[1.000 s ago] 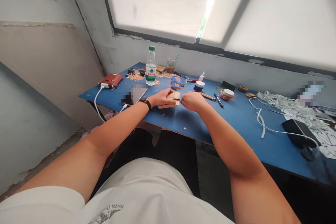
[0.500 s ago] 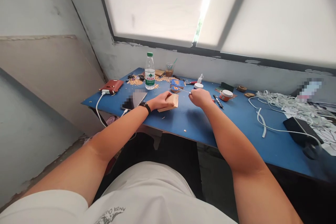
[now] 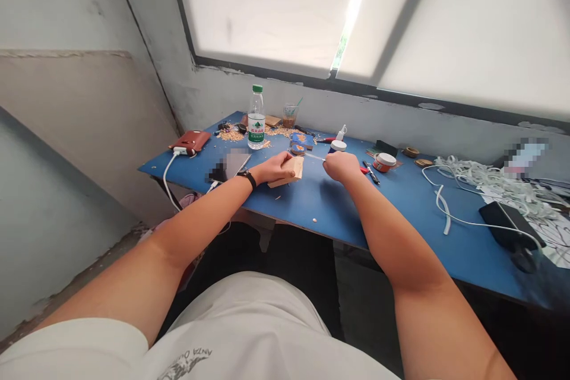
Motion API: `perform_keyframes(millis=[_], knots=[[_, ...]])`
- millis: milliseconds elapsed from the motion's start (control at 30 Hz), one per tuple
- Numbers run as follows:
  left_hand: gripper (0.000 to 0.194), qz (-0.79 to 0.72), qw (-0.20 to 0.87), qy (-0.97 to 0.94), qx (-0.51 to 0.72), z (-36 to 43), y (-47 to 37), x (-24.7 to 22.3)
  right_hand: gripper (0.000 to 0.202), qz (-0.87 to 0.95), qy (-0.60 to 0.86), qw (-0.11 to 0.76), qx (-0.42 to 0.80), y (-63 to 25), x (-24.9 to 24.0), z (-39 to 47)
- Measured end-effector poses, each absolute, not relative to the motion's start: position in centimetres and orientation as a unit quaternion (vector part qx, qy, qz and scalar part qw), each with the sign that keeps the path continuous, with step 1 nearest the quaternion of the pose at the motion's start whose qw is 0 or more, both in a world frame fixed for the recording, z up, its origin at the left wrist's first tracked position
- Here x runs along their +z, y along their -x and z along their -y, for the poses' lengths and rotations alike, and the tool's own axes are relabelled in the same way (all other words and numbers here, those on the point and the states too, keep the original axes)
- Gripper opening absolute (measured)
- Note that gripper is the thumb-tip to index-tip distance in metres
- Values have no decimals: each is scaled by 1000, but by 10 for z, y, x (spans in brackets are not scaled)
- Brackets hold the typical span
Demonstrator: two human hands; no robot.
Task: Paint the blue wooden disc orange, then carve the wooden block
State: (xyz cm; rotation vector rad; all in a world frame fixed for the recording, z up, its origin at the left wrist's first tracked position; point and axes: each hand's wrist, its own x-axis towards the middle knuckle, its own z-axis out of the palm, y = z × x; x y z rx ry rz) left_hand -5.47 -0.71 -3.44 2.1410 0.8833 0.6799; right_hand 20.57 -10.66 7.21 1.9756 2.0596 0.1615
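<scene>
My left hand [image 3: 278, 168], with a dark band on its wrist, is closed round a pale wooden block [image 3: 289, 173] above the front part of the blue table. To its right, my right hand [image 3: 341, 165] is a fist round the handle of a thin-bladed knife [image 3: 315, 157]. The blade points left towards the top of the block; whether it touches the wood I cannot tell. My fingers hide the handle. Just behind the block lies a small round piece [image 3: 298, 149] with an orange and blue top.
A water bottle [image 3: 256, 122] stands behind my left hand, with wood shavings [image 3: 231, 134] around it. A phone [image 3: 236, 164] and a brown leather case [image 3: 191, 141] lie left. Jars, including a white-lidded one [image 3: 385, 161], a pen [image 3: 371, 173] and white cables [image 3: 445, 208] are on the right.
The view has shifted slightly. A little more of the knife blade shows between my hands, and the block is tilted slightly differently. Both hands keep their hold.
</scene>
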Motion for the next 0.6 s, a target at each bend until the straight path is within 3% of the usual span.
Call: perform_keyframes(millis=[333, 600], knots=[[82, -339, 385, -816, 269, 9, 51, -36, 56, -780, -605, 146, 62, -180, 72, 131], [80, -344, 370, -819, 271, 11, 54, -31, 54, -732, -666, 130, 66, -196, 64, 104]])
